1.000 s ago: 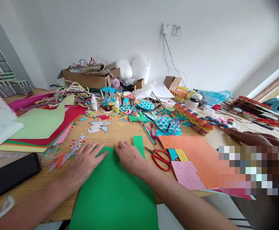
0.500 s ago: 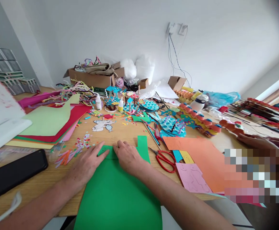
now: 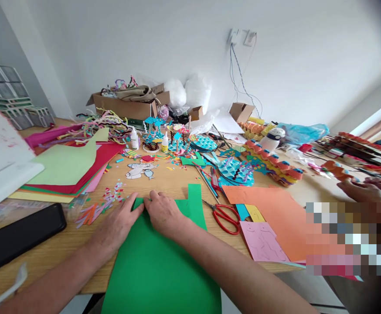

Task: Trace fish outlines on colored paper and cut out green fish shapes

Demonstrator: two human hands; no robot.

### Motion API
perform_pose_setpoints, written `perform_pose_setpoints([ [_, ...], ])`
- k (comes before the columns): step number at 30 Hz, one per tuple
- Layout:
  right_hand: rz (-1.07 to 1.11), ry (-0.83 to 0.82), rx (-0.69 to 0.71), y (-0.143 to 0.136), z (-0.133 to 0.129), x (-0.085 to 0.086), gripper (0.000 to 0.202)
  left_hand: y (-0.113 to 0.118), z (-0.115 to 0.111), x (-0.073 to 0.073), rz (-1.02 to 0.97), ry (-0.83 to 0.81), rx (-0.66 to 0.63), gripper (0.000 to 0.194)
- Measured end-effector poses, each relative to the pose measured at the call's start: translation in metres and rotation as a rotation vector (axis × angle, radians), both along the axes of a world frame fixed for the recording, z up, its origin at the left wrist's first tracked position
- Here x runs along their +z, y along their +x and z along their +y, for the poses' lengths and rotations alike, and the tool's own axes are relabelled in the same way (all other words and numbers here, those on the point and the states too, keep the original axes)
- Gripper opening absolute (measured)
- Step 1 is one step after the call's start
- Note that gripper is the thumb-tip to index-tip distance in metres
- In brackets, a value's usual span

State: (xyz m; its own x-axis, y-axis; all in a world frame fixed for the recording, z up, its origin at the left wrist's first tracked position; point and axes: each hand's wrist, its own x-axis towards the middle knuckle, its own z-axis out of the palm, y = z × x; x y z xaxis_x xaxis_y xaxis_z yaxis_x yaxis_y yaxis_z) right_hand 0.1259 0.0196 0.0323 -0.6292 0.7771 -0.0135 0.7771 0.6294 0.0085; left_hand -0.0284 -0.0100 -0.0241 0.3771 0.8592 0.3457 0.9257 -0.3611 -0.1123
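A large green sheet (image 3: 167, 266) lies over the table's front edge, with a narrow strip standing out at its top right corner. My left hand (image 3: 123, 218) is at the sheet's top left corner, thumb and fingers closed on the paper there. Right beside it, my right hand (image 3: 161, 211) rests on the top edge with curled fingers pressed on the sheet. The fingertips of both hands nearly touch. Red-handled scissors (image 3: 226, 218) lie just right of the sheet, beside an orange sheet (image 3: 282, 213) and a pink piece (image 3: 262, 242) with drawn lines.
Colored sheets (image 3: 66, 165) and a black phone (image 3: 23, 240) lie at left, near paper scraps (image 3: 92, 211). Paper fish (image 3: 140, 171), glue bottles (image 3: 134, 139) and blue crafts (image 3: 234, 172) stand farther back. Another person's hands (image 3: 363, 189) are at the right edge.
My right hand has moved left along the sheet's top edge, toward my left hand, which has shifted slightly left. The other person's hands have moved right.
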Motion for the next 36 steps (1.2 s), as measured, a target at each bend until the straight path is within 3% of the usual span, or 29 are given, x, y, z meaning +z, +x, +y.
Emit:
perform_pose_setpoints([
  [9,0.008,0.029,0.010,-0.009,0.002,0.000,0.029,0.003,0.000,0.015,0.032,-0.146,0.060,0.031],
  [22,0.068,-0.049,-0.049,-0.027,-0.002,0.000,0.031,-0.005,0.004,0.010,-0.168,-0.172,0.003,0.018],
  [24,0.080,-0.084,-0.036,-0.019,0.003,0.003,0.034,-0.008,0.005,0.009,-0.205,-0.180,-0.007,0.017],
  [28,0.143,-0.111,-0.056,0.018,0.012,0.011,0.060,-0.017,0.003,0.008,-0.307,-0.186,-0.093,0.024],
  [32,0.172,-0.085,-0.149,0.070,0.004,0.013,0.051,-0.028,0.001,0.014,-0.377,-0.117,-0.129,0.044],
  [36,0.187,-0.060,-0.255,0.105,-0.011,0.011,0.046,-0.021,0.003,0.033,-0.405,-0.068,-0.166,0.042],
])
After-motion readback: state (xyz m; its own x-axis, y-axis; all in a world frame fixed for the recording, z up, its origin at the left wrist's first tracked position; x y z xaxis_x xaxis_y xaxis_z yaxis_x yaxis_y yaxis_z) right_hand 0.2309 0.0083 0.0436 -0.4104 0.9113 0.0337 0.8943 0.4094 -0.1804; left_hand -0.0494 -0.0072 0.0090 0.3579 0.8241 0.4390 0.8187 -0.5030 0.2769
